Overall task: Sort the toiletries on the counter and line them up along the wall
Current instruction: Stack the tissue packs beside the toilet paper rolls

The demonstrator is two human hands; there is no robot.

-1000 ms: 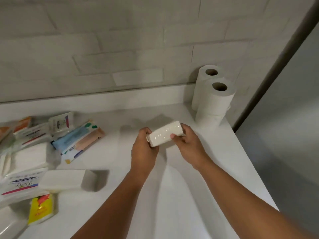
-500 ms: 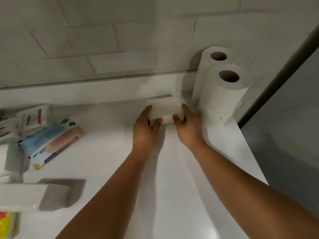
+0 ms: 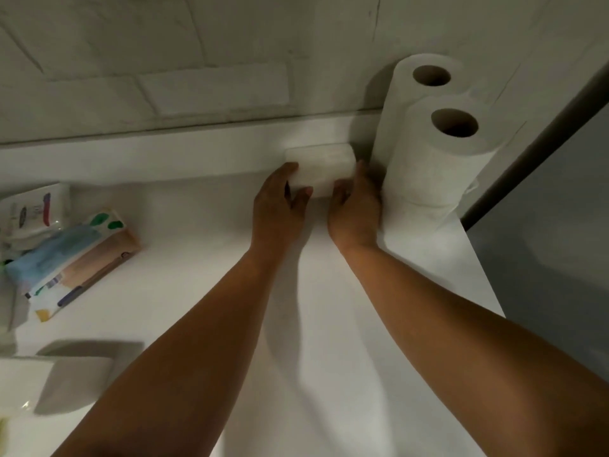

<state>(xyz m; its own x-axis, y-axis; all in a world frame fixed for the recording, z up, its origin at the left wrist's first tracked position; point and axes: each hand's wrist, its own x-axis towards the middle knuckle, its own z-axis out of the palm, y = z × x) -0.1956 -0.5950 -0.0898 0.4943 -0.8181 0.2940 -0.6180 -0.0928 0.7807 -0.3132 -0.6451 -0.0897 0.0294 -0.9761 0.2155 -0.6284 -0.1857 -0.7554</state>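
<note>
A white tissue pack [image 3: 321,166] lies on the white counter [image 3: 197,245], pushed up against the ledge at the foot of the wall, right beside two upright paper rolls [image 3: 435,173]. My left hand [image 3: 280,202] grips the pack's left end, thumb in front and fingers along the side. At the pack's right end, my right hand [image 3: 356,206] holds it, squeezed between the pack and the front roll. Further toiletries lie at the left: a colourful flat pack [image 3: 75,255] and a small white sachet pack [image 3: 36,212].
A white block-shaped pack [image 3: 33,384] sits at the lower left, near the frame's edge. The counter ends in an edge [image 3: 481,268] at the right, beyond which the floor drops away. A dark door frame [image 3: 543,136] runs past the rolls.
Both hands carried the white pack from mid-counter to the back wall and set it down beside the rolls. The view shifted forward and right with them.
</note>
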